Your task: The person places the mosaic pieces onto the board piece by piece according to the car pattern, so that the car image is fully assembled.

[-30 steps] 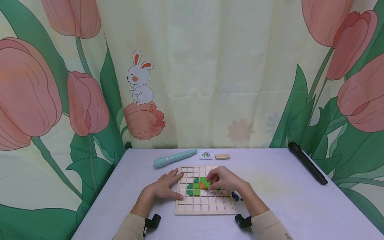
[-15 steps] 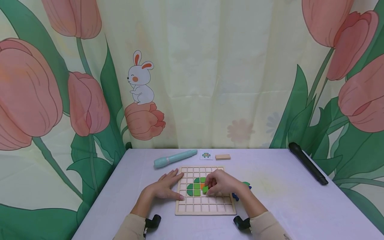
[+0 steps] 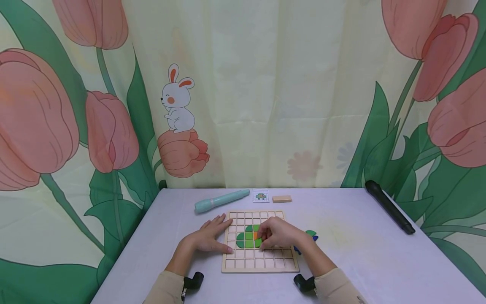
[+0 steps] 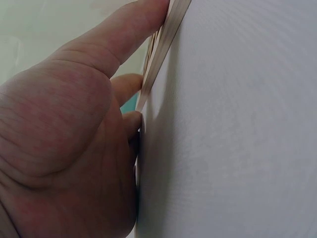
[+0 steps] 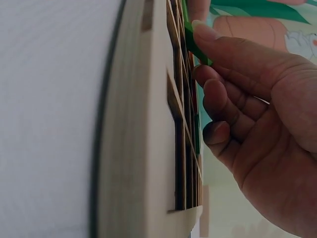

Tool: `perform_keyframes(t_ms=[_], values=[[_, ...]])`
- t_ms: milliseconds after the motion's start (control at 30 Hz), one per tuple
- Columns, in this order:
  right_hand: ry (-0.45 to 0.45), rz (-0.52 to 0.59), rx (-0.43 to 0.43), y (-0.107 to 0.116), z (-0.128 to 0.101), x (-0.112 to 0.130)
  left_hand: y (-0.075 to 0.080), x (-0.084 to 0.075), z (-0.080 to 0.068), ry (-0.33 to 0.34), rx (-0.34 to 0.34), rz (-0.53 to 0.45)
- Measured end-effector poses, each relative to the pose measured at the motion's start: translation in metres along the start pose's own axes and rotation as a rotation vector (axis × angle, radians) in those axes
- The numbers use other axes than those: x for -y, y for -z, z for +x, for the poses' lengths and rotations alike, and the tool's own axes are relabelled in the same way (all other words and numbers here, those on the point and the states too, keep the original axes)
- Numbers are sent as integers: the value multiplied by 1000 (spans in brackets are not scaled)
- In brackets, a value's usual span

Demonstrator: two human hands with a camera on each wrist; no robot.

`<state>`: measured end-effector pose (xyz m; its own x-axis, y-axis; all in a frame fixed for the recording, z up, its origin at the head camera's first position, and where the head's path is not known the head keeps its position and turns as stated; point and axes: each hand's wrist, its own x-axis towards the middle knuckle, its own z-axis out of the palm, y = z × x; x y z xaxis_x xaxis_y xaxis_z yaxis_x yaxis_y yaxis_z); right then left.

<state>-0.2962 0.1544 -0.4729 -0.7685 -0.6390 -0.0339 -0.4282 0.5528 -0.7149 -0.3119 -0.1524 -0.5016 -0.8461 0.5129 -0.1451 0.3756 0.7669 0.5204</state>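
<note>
Wooden grid board [image 3: 260,270]: placed on the desk [image 3: 360,257], lower centre of the head view. Left hand [image 3: 206,237]: fingers spread, rested on the board's left edge. Right hand [image 3: 280,232]: held over the board; a green square piece [image 3: 258,243] is pinched by thumb and forefinger near the grid's middle. Orange piece [image 3: 255,236]: seated just above it. Teal pen [image 3: 222,200]: laid beyond the board, left of a patterned card [image 3: 260,195].

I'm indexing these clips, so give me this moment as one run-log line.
right hand: pinches green tile at grid board | left hand: touches grid board's left edge | picture card: beyond grid board
</note>
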Motion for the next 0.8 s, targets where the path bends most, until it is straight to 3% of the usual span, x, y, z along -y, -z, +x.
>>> perform_keyframes(t_ms=[800], values=[[-41, -15, -7, -3, 1, 5, 4, -6, -4, -6, 7, -5]])
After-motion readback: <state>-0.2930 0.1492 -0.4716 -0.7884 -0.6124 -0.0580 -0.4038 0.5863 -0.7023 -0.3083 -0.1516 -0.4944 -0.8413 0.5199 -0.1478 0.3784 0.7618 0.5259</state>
